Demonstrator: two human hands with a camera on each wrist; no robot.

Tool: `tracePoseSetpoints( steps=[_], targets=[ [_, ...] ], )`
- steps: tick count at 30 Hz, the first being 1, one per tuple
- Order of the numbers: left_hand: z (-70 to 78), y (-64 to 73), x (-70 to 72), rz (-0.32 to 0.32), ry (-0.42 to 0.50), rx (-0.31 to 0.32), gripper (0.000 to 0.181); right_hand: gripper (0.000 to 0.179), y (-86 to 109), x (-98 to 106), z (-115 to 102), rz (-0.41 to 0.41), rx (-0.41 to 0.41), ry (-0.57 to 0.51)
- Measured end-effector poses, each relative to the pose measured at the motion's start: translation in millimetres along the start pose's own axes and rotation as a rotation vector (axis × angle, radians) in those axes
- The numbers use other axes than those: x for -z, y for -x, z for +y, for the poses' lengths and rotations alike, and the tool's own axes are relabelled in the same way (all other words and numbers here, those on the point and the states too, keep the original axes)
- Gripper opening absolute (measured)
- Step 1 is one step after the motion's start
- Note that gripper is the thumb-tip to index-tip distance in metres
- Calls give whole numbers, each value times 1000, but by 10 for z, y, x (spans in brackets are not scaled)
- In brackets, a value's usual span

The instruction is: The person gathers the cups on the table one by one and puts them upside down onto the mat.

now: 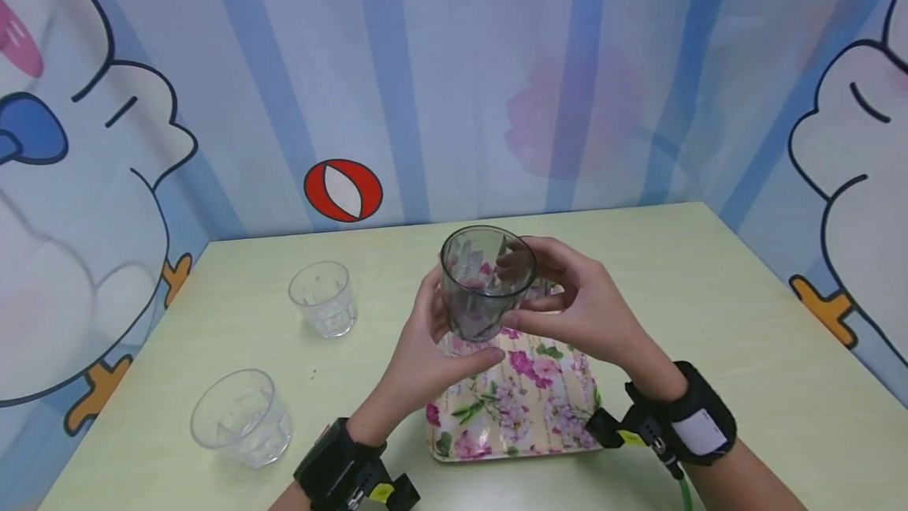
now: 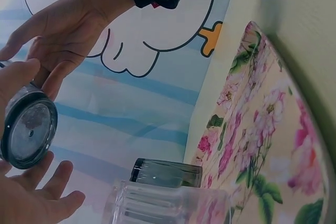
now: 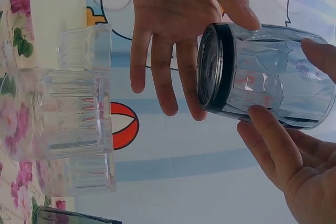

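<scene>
A grey-tinted drinking glass (image 1: 477, 314) is held up, rim toward the head camera, above a floral tray (image 1: 489, 440). My right hand (image 1: 592, 306) grips its right side, with fingers and thumb on the wall. At the left my left hand (image 1: 433, 361) surrounds the lower part loosely. In the right wrist view the fingers of the left hand (image 3: 170, 40) extend straight beside the glass's thick base (image 3: 212, 69). Behind the held glass, a clear glass (image 2: 163, 205) and another tinted glass (image 2: 168, 172) stand on the tray, mostly hidden in the head view.
Two clear glasses stand on the table left of the tray, one farther back (image 1: 326, 302) and one nearer (image 1: 244, 420). The pale table (image 1: 709, 322) meets a cartoon-printed curtain (image 1: 454, 85) at the back and sides. A green cable (image 1: 684, 491) runs from the right wrist strap.
</scene>
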State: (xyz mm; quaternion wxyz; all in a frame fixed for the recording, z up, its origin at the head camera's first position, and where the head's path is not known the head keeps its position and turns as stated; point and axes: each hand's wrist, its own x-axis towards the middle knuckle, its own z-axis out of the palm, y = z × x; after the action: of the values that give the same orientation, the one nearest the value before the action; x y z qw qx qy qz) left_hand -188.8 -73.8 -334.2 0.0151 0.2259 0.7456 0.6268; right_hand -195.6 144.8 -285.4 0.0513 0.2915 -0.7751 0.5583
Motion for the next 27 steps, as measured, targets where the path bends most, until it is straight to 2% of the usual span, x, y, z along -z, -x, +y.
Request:
tracePoseSetpoints(
  steps=[9,14,22,27],
  targets=[
    [-27,-7,12,49,4,-1,93,70,-2,-34,4,-13,3,-6],
    [-28,1,39,49,10,5,96,68,-15,-37,-3,-26,15,9],
    [-6,-8,83,51,32,-31,99,68,-32,-31,-9,-42,7,8],
    [28,-1,98,65,26,-19,97,69,-39,-25,-11,-47,6,23]
  ],
)
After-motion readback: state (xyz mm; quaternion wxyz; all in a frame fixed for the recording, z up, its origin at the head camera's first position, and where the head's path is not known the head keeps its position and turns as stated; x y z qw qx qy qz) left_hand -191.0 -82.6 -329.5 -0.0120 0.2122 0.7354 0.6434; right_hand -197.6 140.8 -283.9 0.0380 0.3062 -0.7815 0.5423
